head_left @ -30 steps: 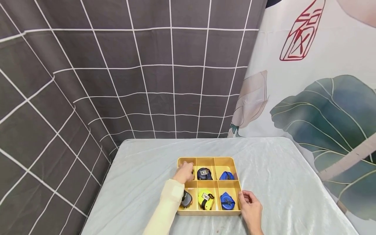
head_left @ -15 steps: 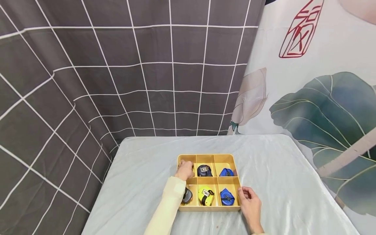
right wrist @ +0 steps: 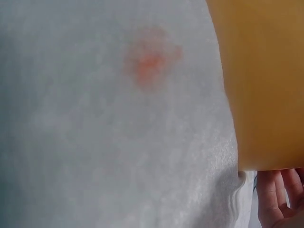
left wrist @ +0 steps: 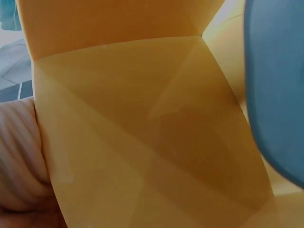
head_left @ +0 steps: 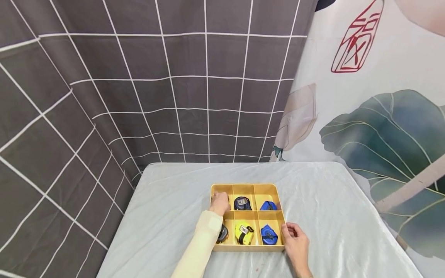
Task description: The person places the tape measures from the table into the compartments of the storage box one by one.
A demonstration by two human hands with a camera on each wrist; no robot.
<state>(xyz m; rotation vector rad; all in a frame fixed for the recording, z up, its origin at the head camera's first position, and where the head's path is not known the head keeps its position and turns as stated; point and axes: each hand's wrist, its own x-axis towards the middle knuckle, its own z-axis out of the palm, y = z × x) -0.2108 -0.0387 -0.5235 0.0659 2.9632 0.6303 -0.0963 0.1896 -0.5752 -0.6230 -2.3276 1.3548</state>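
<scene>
My left hand reaches down into the far-left compartment of a yellow divided tray; its fingertips, and whatever they hold, are hidden, so I cannot tell its grip. Just below its wrist lies a grey tape measure, partly covered by the sleeve and large at the right of the left wrist view. My right hand holds the tray's right side near the front corner, thumb at the rim. A dark blue tape measure, a yellow one and two blue ones sit in other compartments.
The tray stands on a table covered with pale, shiny cloth. A dark grid-patterned curtain hangs behind and to the left, and a white leaf-print curtain hangs at the right. Low dividers separate the compartments.
My left hand stays in the far-left compartment, its fingers bending lower; its forearm has shifted slightly right, covering more of the grey tape measure. My right hand keeps its place on the tray.
</scene>
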